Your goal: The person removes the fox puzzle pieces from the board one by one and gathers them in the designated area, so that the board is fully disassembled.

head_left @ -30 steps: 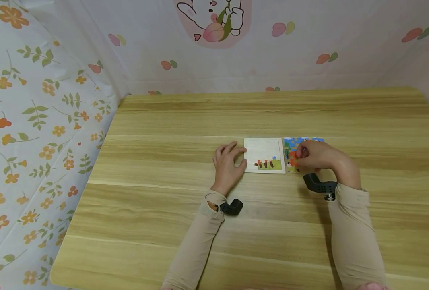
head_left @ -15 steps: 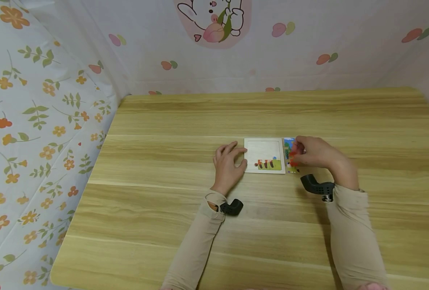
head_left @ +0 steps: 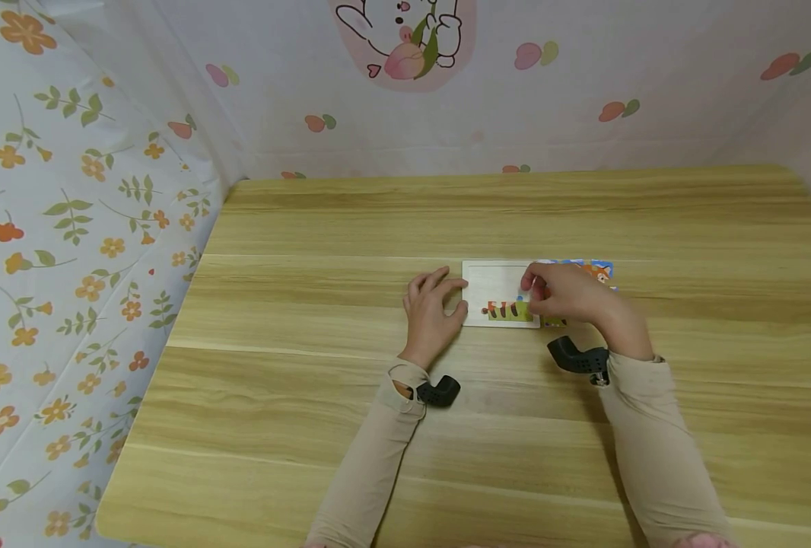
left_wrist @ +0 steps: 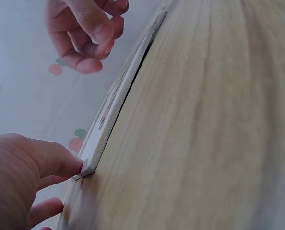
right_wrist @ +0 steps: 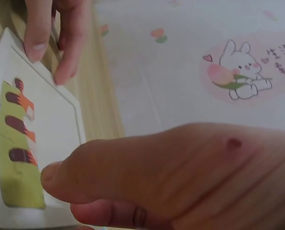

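Note:
A white puzzle tray lies flat on the table, with a joined strip of puzzle pieces along its near edge. The strip is green with orange and dark brown shapes. My left hand rests at the tray's left edge, thumb and a finger touching it. Over the tray's right side is my right hand, fingers bent and thumb opposite them. Its fingertips hang above the tray in the left wrist view. No piece shows between them; whether they hold one cannot be seen.
Several colourful pieces, including a fox-like orange one, lie right of the tray, partly hidden by my right hand. The wooden table reaches a patterned cloth behind. Both wrists carry black mounts.
My right hand has moved left from the loose pieces to above the tray's right edge, uncovering the pieces at the far right. The left hand and the tray have stayed in place.

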`<state>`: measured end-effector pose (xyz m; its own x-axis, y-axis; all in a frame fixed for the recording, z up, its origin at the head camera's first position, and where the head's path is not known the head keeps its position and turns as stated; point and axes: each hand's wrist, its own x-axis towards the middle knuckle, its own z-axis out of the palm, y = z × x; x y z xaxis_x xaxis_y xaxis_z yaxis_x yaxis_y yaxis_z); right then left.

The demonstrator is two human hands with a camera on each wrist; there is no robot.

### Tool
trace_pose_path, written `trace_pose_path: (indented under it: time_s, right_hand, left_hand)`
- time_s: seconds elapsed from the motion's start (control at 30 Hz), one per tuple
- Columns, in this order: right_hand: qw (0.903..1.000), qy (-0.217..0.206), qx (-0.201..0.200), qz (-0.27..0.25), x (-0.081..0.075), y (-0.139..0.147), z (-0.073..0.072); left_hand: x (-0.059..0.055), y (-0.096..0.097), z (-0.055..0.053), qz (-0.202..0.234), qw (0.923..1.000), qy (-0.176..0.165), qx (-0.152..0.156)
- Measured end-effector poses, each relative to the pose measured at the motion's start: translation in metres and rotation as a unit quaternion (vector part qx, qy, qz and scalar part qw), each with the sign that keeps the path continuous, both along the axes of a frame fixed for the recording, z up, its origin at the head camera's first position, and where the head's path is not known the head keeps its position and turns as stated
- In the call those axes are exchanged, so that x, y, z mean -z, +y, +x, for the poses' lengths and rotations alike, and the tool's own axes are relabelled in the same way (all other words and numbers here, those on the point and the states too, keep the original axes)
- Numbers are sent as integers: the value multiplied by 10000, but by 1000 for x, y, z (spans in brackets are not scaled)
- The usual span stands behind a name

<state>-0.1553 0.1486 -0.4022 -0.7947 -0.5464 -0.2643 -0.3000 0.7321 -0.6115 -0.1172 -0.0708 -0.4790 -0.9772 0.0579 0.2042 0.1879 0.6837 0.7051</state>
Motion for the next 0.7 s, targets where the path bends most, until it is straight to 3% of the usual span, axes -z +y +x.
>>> trace_pose_path:
  time_s: [0.7]
  right_hand:
    - [9984, 32, -493, 283, 15, -27, 0]
  left_hand:
    - [1, 0, 0, -120, 9999, -17, -45]
